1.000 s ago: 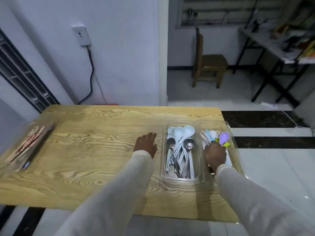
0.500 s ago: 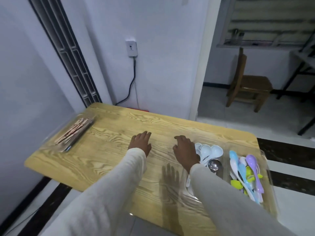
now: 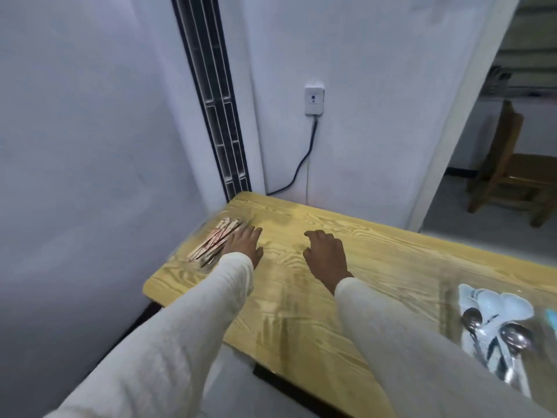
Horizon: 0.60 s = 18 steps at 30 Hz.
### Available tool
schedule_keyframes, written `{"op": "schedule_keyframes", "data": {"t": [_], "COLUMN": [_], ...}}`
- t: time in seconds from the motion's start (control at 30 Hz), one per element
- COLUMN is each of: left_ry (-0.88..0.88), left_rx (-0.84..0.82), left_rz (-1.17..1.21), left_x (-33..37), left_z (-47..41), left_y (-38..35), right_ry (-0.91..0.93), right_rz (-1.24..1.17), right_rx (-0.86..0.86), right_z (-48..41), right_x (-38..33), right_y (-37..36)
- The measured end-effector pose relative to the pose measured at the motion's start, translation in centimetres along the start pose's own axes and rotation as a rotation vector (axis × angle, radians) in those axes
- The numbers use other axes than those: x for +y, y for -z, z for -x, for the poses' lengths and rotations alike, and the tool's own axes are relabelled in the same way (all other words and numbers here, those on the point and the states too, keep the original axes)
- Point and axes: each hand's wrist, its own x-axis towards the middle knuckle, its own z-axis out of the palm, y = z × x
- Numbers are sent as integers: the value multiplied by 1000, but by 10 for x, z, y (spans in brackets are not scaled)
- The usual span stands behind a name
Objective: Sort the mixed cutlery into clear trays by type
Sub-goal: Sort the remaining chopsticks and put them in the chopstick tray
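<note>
A clear tray (image 3: 193,245) with several red-and-white chopsticks (image 3: 214,240) lies at the far left end of the wooden table (image 3: 391,260). My left hand (image 3: 244,244) reaches to that tray's right side, fingers straight, touching or nearly touching it. My right hand (image 3: 327,256) hovers over the bare tabletop to the right, fingers loosely curled, holding nothing. At the right edge a second clear tray (image 3: 452,300) holds white and metal spoons (image 3: 497,321). A sliver of a coloured spoon (image 3: 552,316) shows beyond it.
The table stands against a white wall with a socket (image 3: 314,101) and a dark cable (image 3: 298,167). A dark grille (image 3: 217,101) runs up the wall corner. A wooden chair (image 3: 512,173) stands in the doorway to the right.
My view has swung left. Both hands have moved left across the table: the right one left the spoon trays, and the left one has reached the chopstick tray.
</note>
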Motion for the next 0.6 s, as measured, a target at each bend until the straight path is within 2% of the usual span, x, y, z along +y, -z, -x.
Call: {"op": "schedule_keyframes", "data": {"t": [0.27,0.6], "left_ry": [41,10], "left_rx": [-65,-188], "left_rz": [-25,-15], "left_x": [-130,-207], "left_z": [-25,-80], "left_y": [-23,-78], "right_ry": [4,-74], "right_rz": [-9,-72], "right_rx": [-68,-153], "right_z": [-39,-93], "right_x": [-112,-153], "right_y": [-62,-136]}}
